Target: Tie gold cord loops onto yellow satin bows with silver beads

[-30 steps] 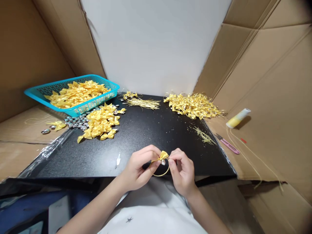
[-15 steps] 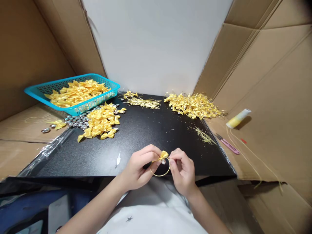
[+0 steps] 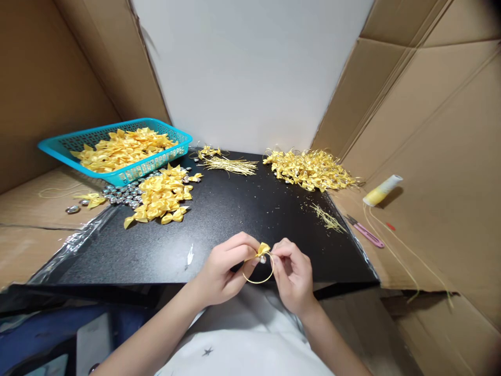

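Note:
Between my hands, above the table's front edge, is a small yellow ribbon bow (image 3: 264, 248) with a silver bell (image 3: 263, 258) under its middle. My left hand (image 3: 230, 266) pinches the bow's left side between thumb and fingers. A thin gold cord (image 3: 258, 282) hangs from the bow in a round loop. My right hand (image 3: 291, 274) is closed, thumb against forefinger, at the loop's right side near the bow. It pinches the cord there; the cord's end is hidden in the fingers.
A blue basket (image 3: 152, 166) of yellow bows stands back left. Before it lie silver bells (image 3: 121, 196) and loose bows (image 3: 164, 196). Cut cords (image 3: 230, 165) and a heap of finished bows (image 3: 313, 169) lie behind. At right are cord scraps (image 3: 329, 218), a pink cutter (image 3: 368, 233) and a cord spool (image 3: 382, 191).
The cord loop has shifted very slightly to the right. Both hands keep their grip and place.

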Demonstrator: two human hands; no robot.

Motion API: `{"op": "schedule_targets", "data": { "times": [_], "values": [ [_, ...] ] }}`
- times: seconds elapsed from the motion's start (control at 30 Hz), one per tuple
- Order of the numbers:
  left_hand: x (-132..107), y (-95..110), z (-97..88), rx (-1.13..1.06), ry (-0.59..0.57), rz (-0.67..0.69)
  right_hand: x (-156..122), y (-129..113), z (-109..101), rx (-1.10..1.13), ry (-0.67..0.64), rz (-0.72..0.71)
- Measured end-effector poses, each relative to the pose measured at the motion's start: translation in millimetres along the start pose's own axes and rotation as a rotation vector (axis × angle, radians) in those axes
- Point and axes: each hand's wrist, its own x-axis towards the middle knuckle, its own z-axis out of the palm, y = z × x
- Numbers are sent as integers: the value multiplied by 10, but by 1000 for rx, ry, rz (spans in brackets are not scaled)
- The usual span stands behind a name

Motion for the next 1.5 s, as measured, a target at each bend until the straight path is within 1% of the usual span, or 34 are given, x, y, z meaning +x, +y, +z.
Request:
{"op": "schedule_targets", "data": {
  "times": [0.23, 0.37, 0.43, 0.57, 0.63, 0.77, 0.87, 0.97, 1.03, 1.13, 1.23, 1.3, 1.37, 1.5],
  "values": [
    [10, 11, -12, -51, -15, -54, 22, -20, 0, 33, -17, 13],
    [18, 21, -17, -129, -12, -111, 41, -34, -11, 71, -25, 41],
    [25, 29, -17, -231, -6, -187, 57, -36, -21, 84, -34, 65],
    [41, 24, -5, -560, -2, -413, 101, -33, -36, 114, -76, 112],
    [45, 10, 8, -702, -8, -489, 123, -32, -37, 139, -90, 132],
    [53, -10, 42, -877, -1, -558, 159, -28, -26, 216, -112, 171],
    [60, -13, 58, -930, 12, -583, 179, -29, -16, 274, -116, 217],
    [62, -14, 51, -903, 17, -578, 190, -42, -16, 279, -107, 243],
    [63, -1, 26, -849, 30, -532, 187, -54, -23, 264, -90, 228],
    [65, 52, -34, -659, 27, -447, 164, -61, -36, 219, -64, 189],
    [68, 113, -93, -393, -21, -355, 134, -54, -41, 174, -52, 155],
    [68, 139, -119, -261, -47, -299, 121, -48, -40, 150, -48, 144],
    [68, 150, -131, -183, -61, -262, 115, -45, -38, 128, -44, 138],
    [72, 153, -137, -106, -84, -234, 108, -42, -35, 113, -39, 132]
  ]
}}
